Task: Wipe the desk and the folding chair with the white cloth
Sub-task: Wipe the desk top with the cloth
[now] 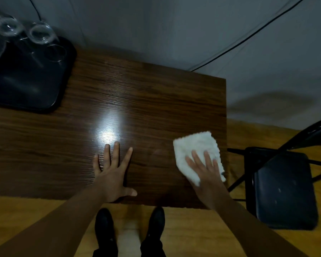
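1. The cloth [196, 151] lies flat on the desk [137, 93], at the desk's near-right corner, just beside the right edge.
2. R hand [205, 172] presses on the cloth's near part w/ straight, spread fingers. It is not a clench and not a pinch, only flat pressure. Good for wiping, I think: the palm keeps the cloth from bunching.
3. L hand [112, 173] rests flat on the desk, near the front edge and about mid-width, fingers straight and spread, holding nothing. It seems to steady the body, so better to keep it there while the R hand sweeps.
4. The step in hand looks like wiping the desk top. My advice: move the cloth in long passes along the wood grain, from the right edge toward the middle, each pass overlapping the one before.
5. Near the desk's right edge keep the fingers on top of the cloth, or it can slip off to the floor.
6. A dark tray [26, 78] w/ clear glasses [39, 33] stands at the desk's far-left corner. Slow down there and wipe around it; a push could knock the glass.
7. The chair [283, 190] stands on the floor, just right of the desk's near-right corner. Its seat shows pale specks, so it prob. needs the cloth after the desk.
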